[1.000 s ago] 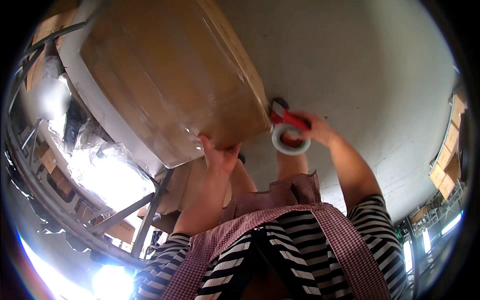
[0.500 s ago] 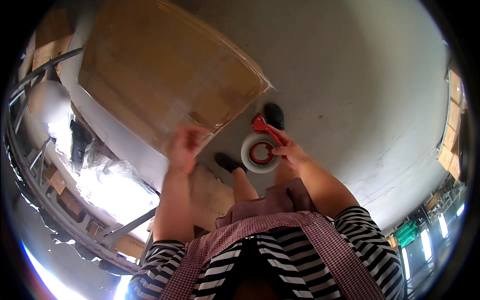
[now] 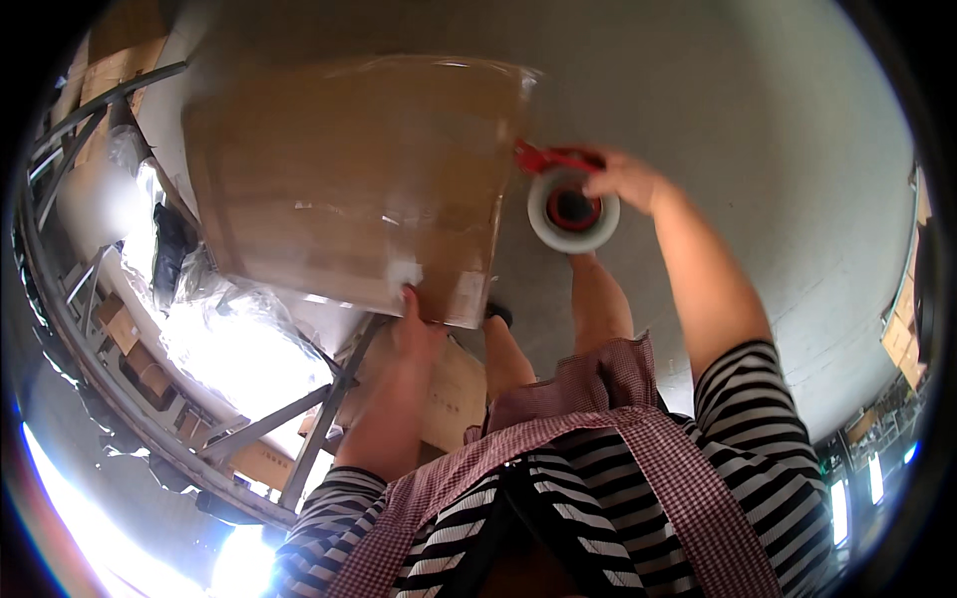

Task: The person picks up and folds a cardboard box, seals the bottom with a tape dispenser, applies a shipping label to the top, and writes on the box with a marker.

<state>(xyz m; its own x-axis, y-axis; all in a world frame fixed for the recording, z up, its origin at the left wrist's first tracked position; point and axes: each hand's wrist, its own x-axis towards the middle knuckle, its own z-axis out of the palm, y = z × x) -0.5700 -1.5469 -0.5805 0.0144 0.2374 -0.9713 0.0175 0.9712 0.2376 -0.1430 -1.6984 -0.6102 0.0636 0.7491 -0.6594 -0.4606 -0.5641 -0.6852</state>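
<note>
A large brown cardboard box (image 3: 339,179), with glossy tape along its edges, fills the upper middle of the head view. My left hand (image 3: 419,334) grips its near edge close to the right corner. The thumb lies on the upper face, and the other fingers are hidden or blurred. To the right of the box, my right hand (image 3: 630,181) is closed round the handle of a red tape dispenser (image 3: 558,157). A wide roll of whitish tape (image 3: 541,224) sits on the dispenser's red hub. The dispenser's head is close to the box's right side.
Another cardboard box (image 3: 454,399) stands low by my legs. On the left are a metal frame (image 3: 264,424), shiny clear plastic wrapping (image 3: 224,344) and smaller cartons (image 3: 122,329). A blurred person is beside the plastic. Grey floor (image 3: 738,199) extends to the right.
The box has turned, and its near edge now runs more nearly straight across. My left hand has moved onto that edge. My right hand has carried the tape dispenser up and to the right.
</note>
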